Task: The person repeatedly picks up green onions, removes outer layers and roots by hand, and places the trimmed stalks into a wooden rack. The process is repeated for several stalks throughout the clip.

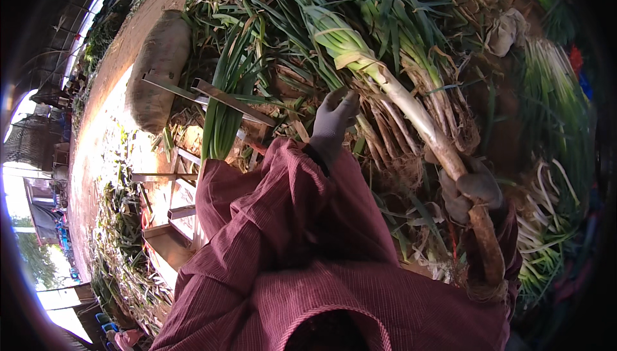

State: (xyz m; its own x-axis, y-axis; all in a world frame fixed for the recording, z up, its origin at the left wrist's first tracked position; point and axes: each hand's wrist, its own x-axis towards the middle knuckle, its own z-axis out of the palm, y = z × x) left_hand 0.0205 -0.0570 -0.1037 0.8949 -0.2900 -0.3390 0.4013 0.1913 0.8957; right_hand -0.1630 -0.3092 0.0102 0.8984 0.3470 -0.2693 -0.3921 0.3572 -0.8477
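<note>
A thick Welsh onion or leek stalk (417, 114) runs slantwise from its green leaves at the top to its rooted end at the lower right. My right hand (470, 189), in a grey glove, is closed around its lower shaft. My left hand (337, 114), also gloved, is raised at the centre with its fingers curved apart and nothing seen between them. Just beyond it lie untrimmed stalks with dry brown roots (395, 143). A bunch of long green leaves (224, 105) rests against a metal frame (236, 102) left of my left hand.
A stuffed sack (161, 71) lies at the upper left. Metal bars (168, 176) jut out beside an open box (168, 247). More stalks (554, 95) are piled at the right, with pale, peeled ones (544, 221) below. Leaf scraps (120, 221) cover the ground at left.
</note>
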